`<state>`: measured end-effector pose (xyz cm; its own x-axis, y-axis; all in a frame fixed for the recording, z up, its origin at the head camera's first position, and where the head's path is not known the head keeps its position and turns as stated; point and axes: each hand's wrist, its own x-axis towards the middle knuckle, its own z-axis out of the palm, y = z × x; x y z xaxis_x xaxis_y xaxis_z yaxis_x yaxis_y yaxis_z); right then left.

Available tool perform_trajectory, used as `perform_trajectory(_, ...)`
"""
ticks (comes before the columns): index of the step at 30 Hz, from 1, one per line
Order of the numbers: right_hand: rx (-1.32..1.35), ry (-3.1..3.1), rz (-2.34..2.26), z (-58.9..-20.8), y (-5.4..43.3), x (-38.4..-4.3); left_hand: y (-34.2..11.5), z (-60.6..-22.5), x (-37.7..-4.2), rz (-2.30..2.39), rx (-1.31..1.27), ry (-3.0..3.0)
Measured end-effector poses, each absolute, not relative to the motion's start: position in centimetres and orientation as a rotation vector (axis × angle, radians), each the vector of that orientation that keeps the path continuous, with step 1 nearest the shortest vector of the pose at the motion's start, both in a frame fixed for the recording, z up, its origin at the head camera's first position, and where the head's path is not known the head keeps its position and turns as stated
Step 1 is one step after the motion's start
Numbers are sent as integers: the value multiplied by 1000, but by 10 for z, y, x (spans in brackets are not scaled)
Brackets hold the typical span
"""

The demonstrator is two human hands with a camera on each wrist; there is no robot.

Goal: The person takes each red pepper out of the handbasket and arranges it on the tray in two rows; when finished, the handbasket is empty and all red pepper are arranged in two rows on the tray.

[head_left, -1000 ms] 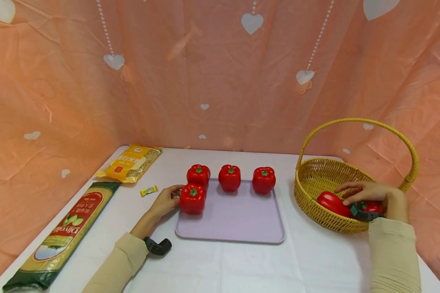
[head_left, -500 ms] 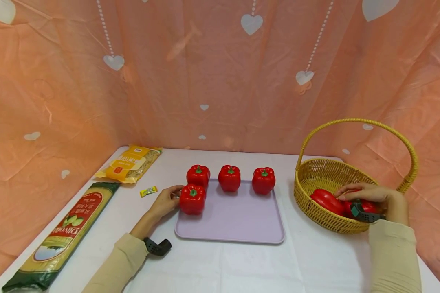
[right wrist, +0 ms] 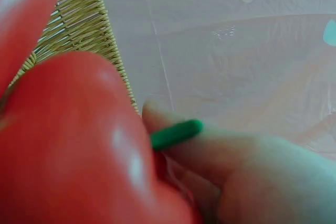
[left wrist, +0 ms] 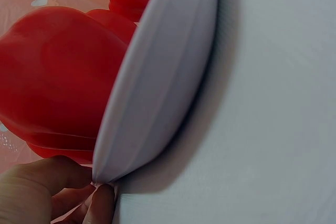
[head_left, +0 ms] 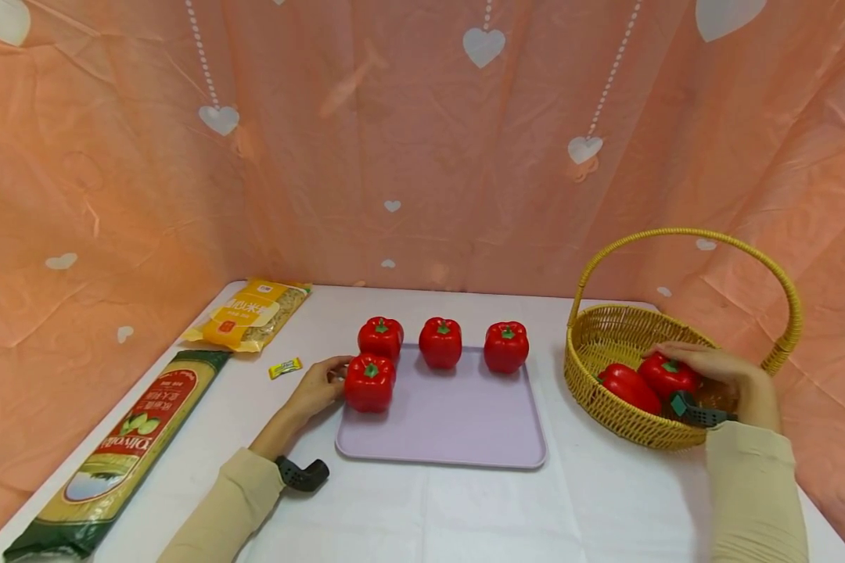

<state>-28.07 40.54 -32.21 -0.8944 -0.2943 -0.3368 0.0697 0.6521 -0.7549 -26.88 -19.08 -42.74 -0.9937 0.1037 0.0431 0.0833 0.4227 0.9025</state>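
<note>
My right hand (head_left: 707, 361) is inside the wicker basket (head_left: 598, 399), its fingers curled round a red bell pepper (head_left: 665, 377) with a green stem. Another red bell pepper (head_left: 628, 387) lies on its side against it in the basket. In the right wrist view the held bell pepper (right wrist: 79, 145) fills the lower left, fingers behind its stem. At the left edge of the lilac tray (head_left: 458, 422), my left hand (head_left: 318, 389) pinches the rim; the left wrist view shows fingertips (left wrist: 102, 203) on it. A bell pepper (head_left: 370, 385) stands on the tray right beside that hand.
Three more bell peppers (head_left: 440, 344) stand along the tray's back edge. Left of the tray lie a small yellow wrapped candy (head_left: 285, 367), a yellow bag of grain (head_left: 257, 313) and a long pasta pack (head_left: 123, 446). The basket's tall handle (head_left: 683, 231) arches over it.
In the basket, my right hand has shifted its bell pepper from beneath the palm into an upright pose, stem up, beside the other one. The left hand and tray have stayed still.
</note>
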Motion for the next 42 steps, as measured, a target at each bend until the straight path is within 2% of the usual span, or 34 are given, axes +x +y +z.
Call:
perform_trajectory(4,-88,2317,-1223,-322,403,-281,-190,-424,-267,1666,176,2636)
perform_trajectory(11,-404,2553,-831,-321,406,-281,-191,-426,-267,1662,190,2635)
perform_trajectory(19,-237,2381,-1106,-317,402,-275,-191,-426,-268,1661,192,2644)
perform_trajectory(26,-409,2836,-960,-298,392,-266,-192,-428,-269,1651,202,2646)
perform_trajectory(33,-547,2919,-996,-270,355,-252,-192,-428,-270,1642,175,2650)
perform_trajectory(42,-845,2954,-1070,-265,289,-242,-191,-429,-269,1673,204,2649)
